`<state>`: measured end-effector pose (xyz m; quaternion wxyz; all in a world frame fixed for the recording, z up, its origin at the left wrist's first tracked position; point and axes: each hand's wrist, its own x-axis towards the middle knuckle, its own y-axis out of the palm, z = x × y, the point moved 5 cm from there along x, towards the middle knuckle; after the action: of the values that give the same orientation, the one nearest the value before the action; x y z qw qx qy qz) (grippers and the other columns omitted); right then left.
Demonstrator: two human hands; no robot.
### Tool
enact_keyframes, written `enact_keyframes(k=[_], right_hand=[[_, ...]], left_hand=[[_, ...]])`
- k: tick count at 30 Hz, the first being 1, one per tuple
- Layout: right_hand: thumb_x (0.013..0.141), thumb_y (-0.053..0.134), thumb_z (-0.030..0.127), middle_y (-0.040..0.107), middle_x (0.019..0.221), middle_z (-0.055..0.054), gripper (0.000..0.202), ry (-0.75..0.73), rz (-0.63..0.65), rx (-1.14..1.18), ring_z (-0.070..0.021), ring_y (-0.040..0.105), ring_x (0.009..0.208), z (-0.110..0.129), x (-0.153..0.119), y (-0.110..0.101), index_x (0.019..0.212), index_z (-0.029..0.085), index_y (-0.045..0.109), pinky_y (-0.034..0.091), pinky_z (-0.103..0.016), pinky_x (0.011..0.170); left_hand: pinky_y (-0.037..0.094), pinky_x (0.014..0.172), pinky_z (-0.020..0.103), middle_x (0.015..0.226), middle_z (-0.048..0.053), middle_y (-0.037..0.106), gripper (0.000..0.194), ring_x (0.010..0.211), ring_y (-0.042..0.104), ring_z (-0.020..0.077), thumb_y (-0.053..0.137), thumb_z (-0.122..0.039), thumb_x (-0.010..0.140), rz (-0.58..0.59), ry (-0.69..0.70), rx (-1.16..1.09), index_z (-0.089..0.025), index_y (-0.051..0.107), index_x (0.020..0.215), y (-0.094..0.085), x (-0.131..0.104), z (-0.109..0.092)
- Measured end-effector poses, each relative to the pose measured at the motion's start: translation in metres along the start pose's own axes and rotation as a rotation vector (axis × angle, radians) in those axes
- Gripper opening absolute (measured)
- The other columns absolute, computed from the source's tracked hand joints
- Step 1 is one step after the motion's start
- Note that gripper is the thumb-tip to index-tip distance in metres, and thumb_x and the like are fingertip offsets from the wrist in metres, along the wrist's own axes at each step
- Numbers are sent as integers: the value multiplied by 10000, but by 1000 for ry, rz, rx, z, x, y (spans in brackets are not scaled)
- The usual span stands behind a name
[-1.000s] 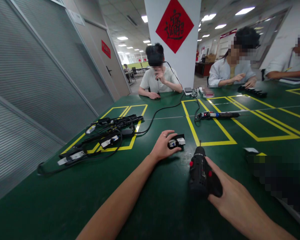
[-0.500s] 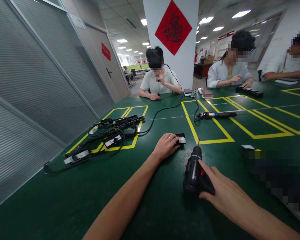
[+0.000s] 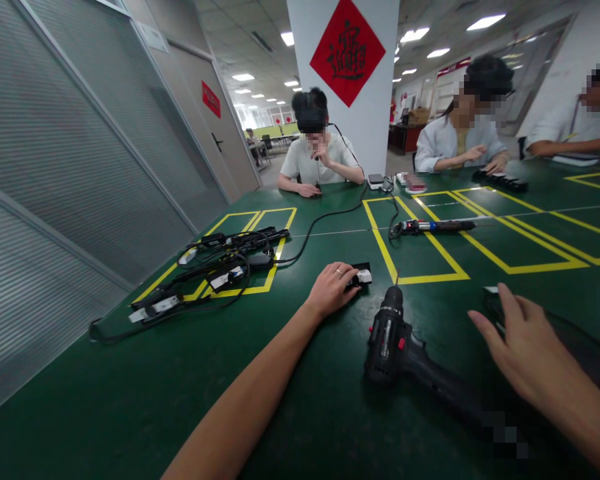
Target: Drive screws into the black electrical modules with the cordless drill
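My left hand (image 3: 331,288) rests on the green table with its fingers curled over a small black part with a white piece on it (image 3: 363,275). Much of that part is hidden under the fingers. A black cordless drill (image 3: 387,340) with red buttons lies on its side to the right of this hand, its bit pointing away from me. Apart from the drill, to its right, my right hand (image 3: 530,343) is open and empty, thumb and fingers spread. Behind its fingers is a dark object (image 3: 491,300) with a pale edge, mostly covered.
Black cables and adapters (image 3: 230,273) lie bundled at left within yellow tape. A corded, pen-shaped electric screwdriver (image 3: 435,227) lies across the tape at centre right. One person (image 3: 320,160) sits opposite; another (image 3: 460,147) handles black parts (image 3: 500,180) at far right.
My right hand has let go of the drill and moved right, its fingers opening. The drill stays lying on the table. My left hand has hardly moved.
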<state>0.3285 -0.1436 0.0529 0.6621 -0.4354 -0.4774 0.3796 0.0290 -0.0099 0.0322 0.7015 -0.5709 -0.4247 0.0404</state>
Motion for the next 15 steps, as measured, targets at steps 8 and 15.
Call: enact_keyframes(k=[8,15], right_hand=[[917,294,562,484,1280,-305,770,-120,-30,-8,-433,484,1165,32,-3,-24,1395,-38,360,418,-536,931],[935,302,529,576,1225,-230,659,-355,35,78,-382,551,1096,114,15,-36,1382,62,430,473,-506,852]], left_hand=[[452,910,400,1104,102,582,332,1053,529,226,528,-331,864,5,-18,-30,-177,542,1157,-2,1,-1],[446,947,397,1105,111,586,372,1060,527,223,560,-315,837,-112,-101,-102,-165,536,1178,-15,-1,4]])
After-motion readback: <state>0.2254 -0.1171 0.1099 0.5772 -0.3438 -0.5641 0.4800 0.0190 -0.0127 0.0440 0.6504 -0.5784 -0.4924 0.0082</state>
